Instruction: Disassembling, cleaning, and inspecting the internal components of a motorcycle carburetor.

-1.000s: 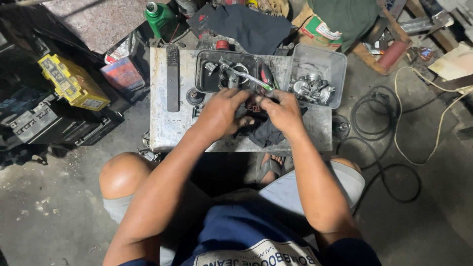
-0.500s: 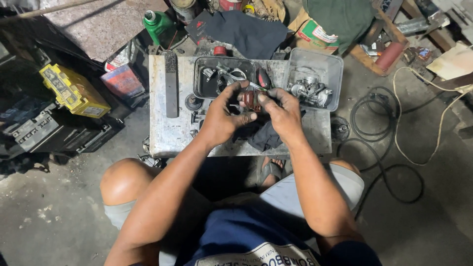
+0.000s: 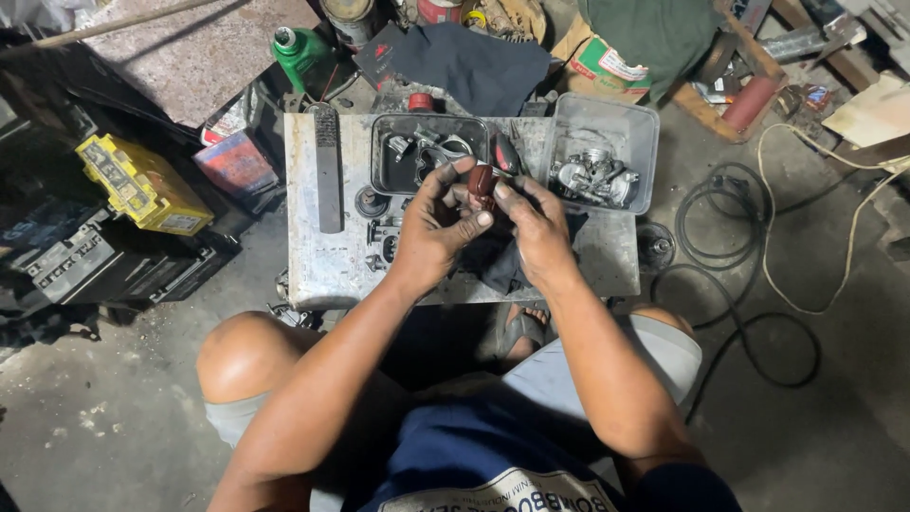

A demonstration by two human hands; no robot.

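A grimy concrete floor (image 3: 834, 398) fills the room, crowded at the far edge with a dark cloth (image 3: 474, 62), a green bottle (image 3: 299, 52) and a green bag (image 3: 654, 28). To the left lie a yellow box (image 3: 142, 185) and black cases; to the right, coiled cables (image 3: 730, 246).

In the middle stands a low, scuffed metal table (image 3: 322, 275). On it, a black tray (image 3: 427, 152) of metal parts sits far and central, a clear plastic tub (image 3: 607, 152) holding a carburettor-like assembly sits far right, and a long black bar (image 3: 328, 171) lies at the left.

The work looks mid-way: parts lie loose and sorted, none visibly reassembled.

The left hand (image 3: 431, 223) is curled, fingers pinching a small dark red piece (image 3: 482, 182) held above the table, just near the tray. The right hand (image 3: 536, 223) closes on the same piece from the right, over a dark rag (image 3: 498, 265).
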